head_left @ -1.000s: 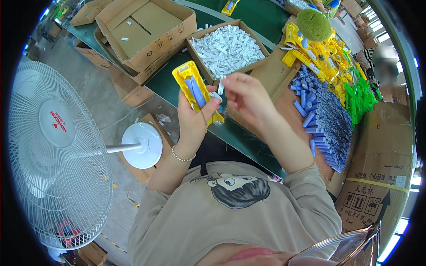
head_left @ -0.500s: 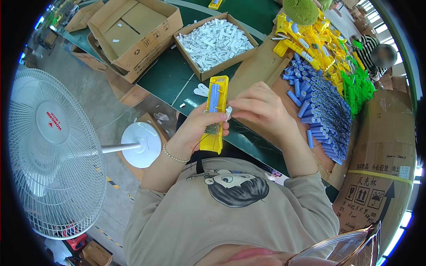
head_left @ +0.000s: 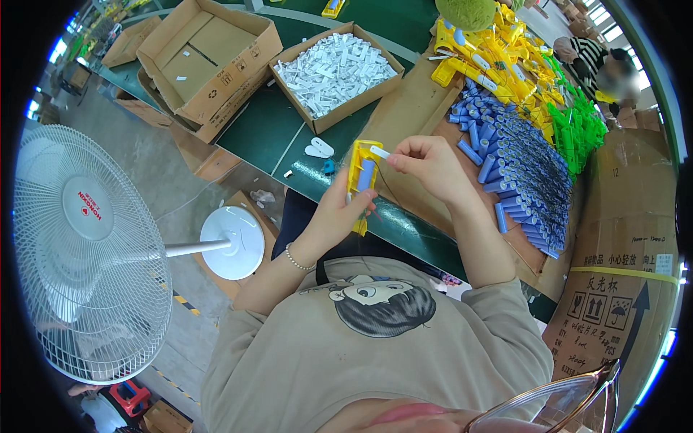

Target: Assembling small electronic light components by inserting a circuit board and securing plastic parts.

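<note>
Factory assembly workshop: green tabletop [head_left: 263, 131], open box [head_left: 361, 99] of small white parts [head_left: 336, 72], heaped blue cylinders [head_left: 516, 177] and yellow casings [head_left: 505, 36], big shipping carton [head_left: 613, 209], striped floor tape [head_left: 186, 304].

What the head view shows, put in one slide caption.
Left hand holds a yellow casing with a blue cell inside; right hand holds a white piece at the casing's far end.
</note>
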`<state>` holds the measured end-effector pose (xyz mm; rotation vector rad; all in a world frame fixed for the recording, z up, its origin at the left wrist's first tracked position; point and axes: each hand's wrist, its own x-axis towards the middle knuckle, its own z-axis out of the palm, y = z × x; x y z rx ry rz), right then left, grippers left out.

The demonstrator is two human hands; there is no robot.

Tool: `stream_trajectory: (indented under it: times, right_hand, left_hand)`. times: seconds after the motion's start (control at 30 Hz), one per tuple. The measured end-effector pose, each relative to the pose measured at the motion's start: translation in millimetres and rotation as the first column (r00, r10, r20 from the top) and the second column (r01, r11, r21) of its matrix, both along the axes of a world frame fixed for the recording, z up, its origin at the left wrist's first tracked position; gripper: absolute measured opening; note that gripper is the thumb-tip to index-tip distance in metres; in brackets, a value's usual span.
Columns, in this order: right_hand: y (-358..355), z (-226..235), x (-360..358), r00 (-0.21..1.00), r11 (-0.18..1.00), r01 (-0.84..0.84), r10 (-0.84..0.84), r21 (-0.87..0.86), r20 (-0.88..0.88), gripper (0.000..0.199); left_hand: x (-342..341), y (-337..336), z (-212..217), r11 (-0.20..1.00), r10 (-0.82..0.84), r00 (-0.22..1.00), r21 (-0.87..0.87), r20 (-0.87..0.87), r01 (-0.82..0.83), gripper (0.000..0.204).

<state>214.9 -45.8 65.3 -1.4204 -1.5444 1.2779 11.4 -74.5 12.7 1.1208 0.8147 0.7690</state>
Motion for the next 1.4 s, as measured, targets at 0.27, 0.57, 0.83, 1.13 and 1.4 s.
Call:
stream_trajectory:
  times: [0.27, 0.57, 0.83, 1.13, 1.4]
  right_hand:
    - [2, 0, -3, 0.999, 0.998, 0.041, -0.041, -0.057, -0.002, 0.015]
    - [16, 5, -5, 0.964, 0.976, -0.076, 0.019, 0.204, 0.266, 0.018]
    - [136, 43, 56, 0.955, 0.967, 0.237, -0.250, -0.095, -0.158, 0.022]
    - [347, -57, 64, 0.466, 0.602, 0.636, -0.798, -0.482, -0.382, 0.022]
    - [353, -38, 113, 0.629, 0.923, 0.357, -0.124, -0.143, 0.767, 0.012]
  left_hand:
    - [3, 1, -1, 0.989, -0.145, 0.989, 0.000, -0.041, 0.145, 0.042]
    - [-12, 18, 0, 0.939, -0.282, 0.943, -0.151, 0.175, 0.309, 0.042]
    - [-18, 37, -16, 0.950, 0.226, 0.812, 0.061, 0.538, -0.305, 0.071]
    - [4, 37, -28, 0.485, 0.282, 0.928, 0.871, -0.244, 0.082, 0.044]
    - [3, 39, -29, 0.476, 0.345, 0.891, 0.874, -0.294, 0.104, 0.041]
